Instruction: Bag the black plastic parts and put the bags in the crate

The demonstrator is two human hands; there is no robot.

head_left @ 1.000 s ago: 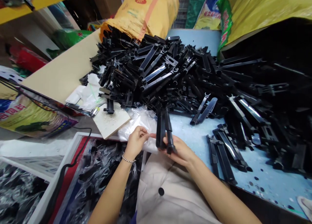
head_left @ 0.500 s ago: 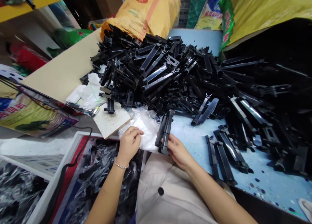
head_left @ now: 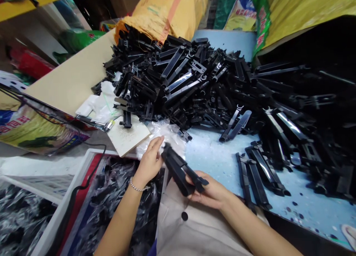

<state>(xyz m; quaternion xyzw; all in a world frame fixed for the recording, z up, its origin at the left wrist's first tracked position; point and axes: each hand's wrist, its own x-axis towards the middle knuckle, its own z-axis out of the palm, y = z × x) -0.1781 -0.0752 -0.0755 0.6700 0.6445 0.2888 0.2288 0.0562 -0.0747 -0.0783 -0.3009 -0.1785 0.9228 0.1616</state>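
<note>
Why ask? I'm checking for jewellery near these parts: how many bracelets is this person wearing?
1: a silver-coloured beaded bracelet on the left wrist. The right wrist shows none.

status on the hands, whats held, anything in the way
Right hand under a black plastic part, holding it above the lap. Left hand beside it, by a clear plastic bag. Heap of black parts beyond, not in the way.

Black parts [head_left: 178, 176]: glossy moulded plastic; sack [head_left: 164, 16]: rough woven yellow plastic; bag [head_left: 164, 135]: thin clear film; board [head_left: 128, 139]: matt, scuffed, pale; table [head_left: 217, 152]: smooth pale blue; garment [head_left: 200, 232]: cream cloth; bracelet [head_left: 136, 186]: shiny beads.
</note>
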